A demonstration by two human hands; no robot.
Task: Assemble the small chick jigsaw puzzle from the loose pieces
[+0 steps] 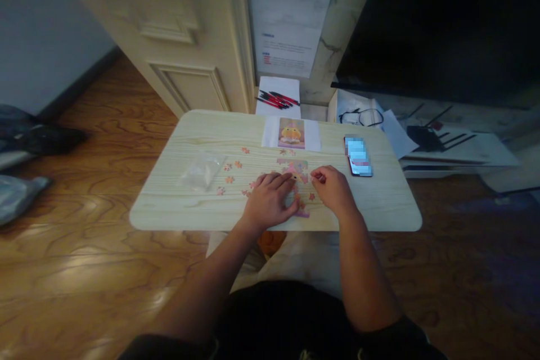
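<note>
A small light wooden table (379, 202) stands over my lap. On it lies a partly joined cluster of puzzle pieces (298, 169), pink and orange. My left hand (270, 198) rests flat on the table, fingers spread, pressing on the left edge of the cluster. My right hand (333, 187) is curled beside the cluster on the right, fingertips pinching a small puzzle piece (317, 178). Loose puzzle pieces (230, 173) lie scattered to the left. A reference picture card (291, 133) showing an orange figure lies at the far edge.
A clear plastic bag (201, 172) lies on the table's left part. A phone (358, 156) lies screen up at the right. Beyond the table are red and black pens on paper (278, 99), eyeglasses (361, 117), and papers on the wooden floor.
</note>
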